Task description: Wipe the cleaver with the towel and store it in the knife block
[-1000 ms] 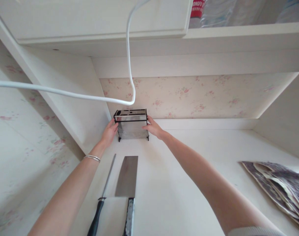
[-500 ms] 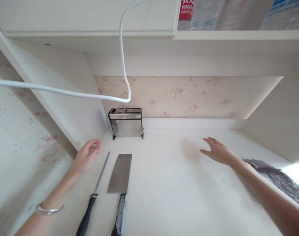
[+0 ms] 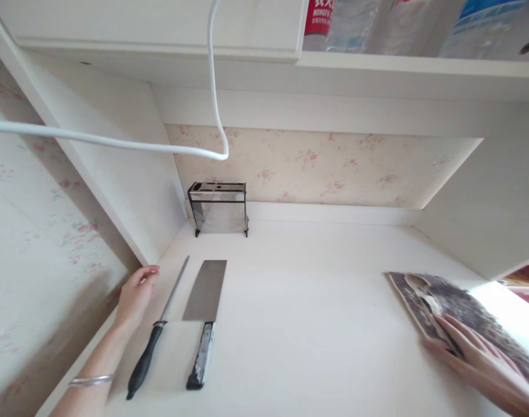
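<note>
My left hand (image 3: 136, 295) hovers over the white counter's left edge, fingers loosely curled and holding nothing, just left of a sharpening steel (image 3: 156, 330) with a black handle. A cleaver (image 3: 205, 310) lies beside the steel, blade pointing away. A metal knife rack (image 3: 219, 208) stands in the back left corner, apart from both hands. My right hand (image 3: 473, 359) lies flat with fingers stretched out on a dark patterned cloth (image 3: 455, 307) at the right.
A white cable (image 3: 116, 142) hangs across the upper left and loops down above the rack. Bottles (image 3: 355, 23) stand on the shelf overhead. A side wall (image 3: 129, 185) closes the counter (image 3: 312, 301) on the left; flowered wallpaper (image 3: 325, 168) backs it.
Both hands let go of the knife rack and pulled back. The left one came down beside the steel; the right one swung right onto the cloth.
</note>
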Demonstrator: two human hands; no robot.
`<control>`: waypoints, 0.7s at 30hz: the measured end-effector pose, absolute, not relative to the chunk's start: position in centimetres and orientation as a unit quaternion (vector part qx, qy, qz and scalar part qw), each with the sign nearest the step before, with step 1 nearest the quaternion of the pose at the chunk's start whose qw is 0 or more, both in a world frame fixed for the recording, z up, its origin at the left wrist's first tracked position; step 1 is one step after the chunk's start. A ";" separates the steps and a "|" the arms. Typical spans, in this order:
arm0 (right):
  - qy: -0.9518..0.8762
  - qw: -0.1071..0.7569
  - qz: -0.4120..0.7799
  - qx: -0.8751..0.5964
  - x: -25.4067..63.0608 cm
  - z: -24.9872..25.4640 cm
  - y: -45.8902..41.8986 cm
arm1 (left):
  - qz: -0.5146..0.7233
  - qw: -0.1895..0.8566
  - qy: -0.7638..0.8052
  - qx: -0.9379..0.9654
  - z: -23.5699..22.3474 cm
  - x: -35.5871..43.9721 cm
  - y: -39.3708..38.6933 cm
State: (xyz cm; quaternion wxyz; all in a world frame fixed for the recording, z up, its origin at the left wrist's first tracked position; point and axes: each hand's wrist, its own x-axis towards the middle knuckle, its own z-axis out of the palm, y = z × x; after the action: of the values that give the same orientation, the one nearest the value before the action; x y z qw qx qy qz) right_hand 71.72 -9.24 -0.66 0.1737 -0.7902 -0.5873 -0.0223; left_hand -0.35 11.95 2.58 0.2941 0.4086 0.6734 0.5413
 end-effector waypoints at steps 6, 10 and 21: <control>-0.657 0.054 0.041 -0.751 63.0 1.4 -6.6 | 0.568 0.372 0.616 0.399 2.5 0.4 11.7; -0.721 0.041 0.096 -0.684 53.2 4.3 -3.3 | 0.570 0.428 0.602 0.360 3.1 0.3 11.4; -0.832 0.116 0.149 -0.522 32.3 6.3 0.4 | 0.568 0.442 0.599 0.351 2.5 -0.9 11.5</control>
State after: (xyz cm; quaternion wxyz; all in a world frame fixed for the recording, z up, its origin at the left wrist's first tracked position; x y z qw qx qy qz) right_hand 32.33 0.36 6.26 0.1160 -0.5224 -0.8315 0.1489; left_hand -0.93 11.55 2.54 0.4417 0.3507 0.5991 0.5683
